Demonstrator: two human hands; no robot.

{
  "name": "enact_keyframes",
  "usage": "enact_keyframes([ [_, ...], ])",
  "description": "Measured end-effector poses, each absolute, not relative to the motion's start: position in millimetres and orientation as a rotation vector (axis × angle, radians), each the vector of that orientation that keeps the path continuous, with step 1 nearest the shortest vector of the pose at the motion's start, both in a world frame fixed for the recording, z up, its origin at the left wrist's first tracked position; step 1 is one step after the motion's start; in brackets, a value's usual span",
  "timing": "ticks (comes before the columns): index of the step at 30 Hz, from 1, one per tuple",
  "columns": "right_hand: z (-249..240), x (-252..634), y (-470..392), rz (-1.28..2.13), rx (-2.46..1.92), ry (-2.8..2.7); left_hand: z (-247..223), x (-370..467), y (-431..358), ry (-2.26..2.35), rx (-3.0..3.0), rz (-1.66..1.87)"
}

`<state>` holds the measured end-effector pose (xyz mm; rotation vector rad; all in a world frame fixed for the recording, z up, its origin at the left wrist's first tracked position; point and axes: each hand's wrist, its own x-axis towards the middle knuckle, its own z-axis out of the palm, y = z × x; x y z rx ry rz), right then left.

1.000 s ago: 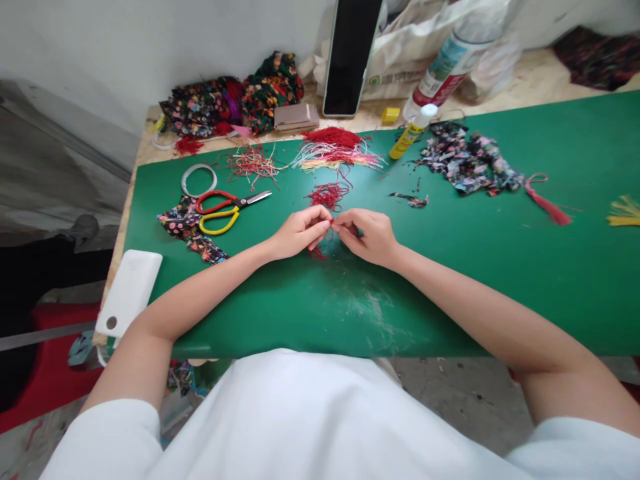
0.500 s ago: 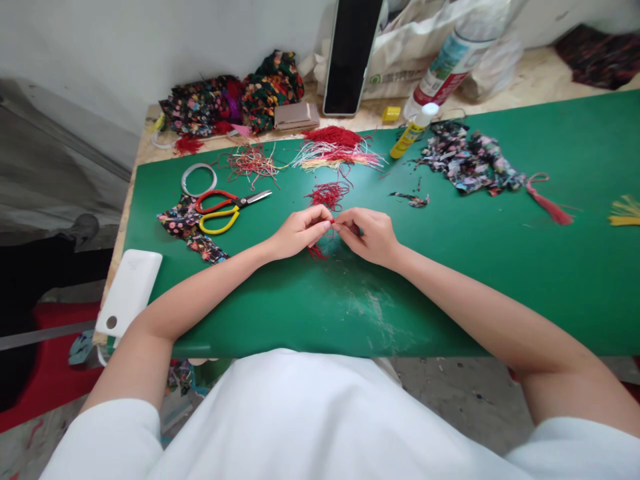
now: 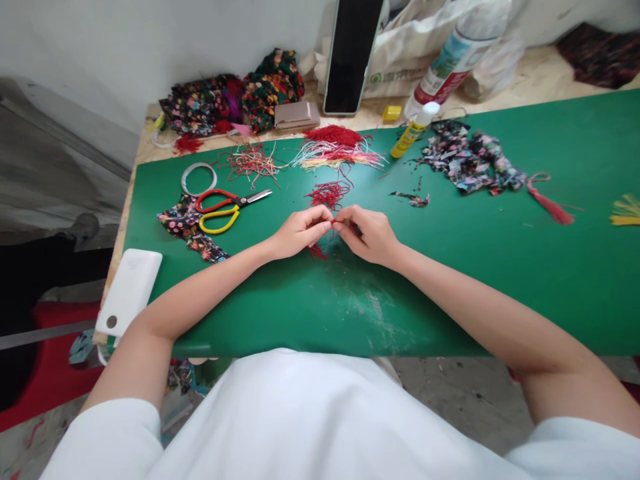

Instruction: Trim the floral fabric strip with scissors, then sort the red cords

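Over the middle of the green mat [image 3: 300,307], my left hand [image 3: 304,231] and my right hand [image 3: 367,233] meet almost fingertip to fingertip. Both are pinched on a small piece of red thread [image 3: 333,225]. Red strands [image 3: 317,251] hang below my left fingers, partly hidden by them. Just beyond the hands lies a small heap of red cords [image 3: 327,195]. Behind that is a bundle of red, white and yellow threads [image 3: 337,148]. Scissors [image 3: 220,212] with one red and one yellow handle lie left of my left hand.
Tape ring [image 3: 199,179], floral cloth [image 3: 183,223] and white power bank [image 3: 130,292] are at left. Along the back stand a phone [image 3: 351,57], glue stick [image 3: 415,131] and spray can [image 3: 450,63]. Cloth scraps [image 3: 467,157] and a pink-red tassel [image 3: 549,200] lie right.
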<state>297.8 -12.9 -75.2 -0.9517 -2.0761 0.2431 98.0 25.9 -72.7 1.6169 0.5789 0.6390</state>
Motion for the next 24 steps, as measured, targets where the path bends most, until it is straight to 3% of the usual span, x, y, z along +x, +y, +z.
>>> enact_keyframes([
  [24,-73.9,297.4,-11.3,-0.002,-0.765,-2.569,-74.1,102.3,29.2,0.603,1.309,0.881],
])
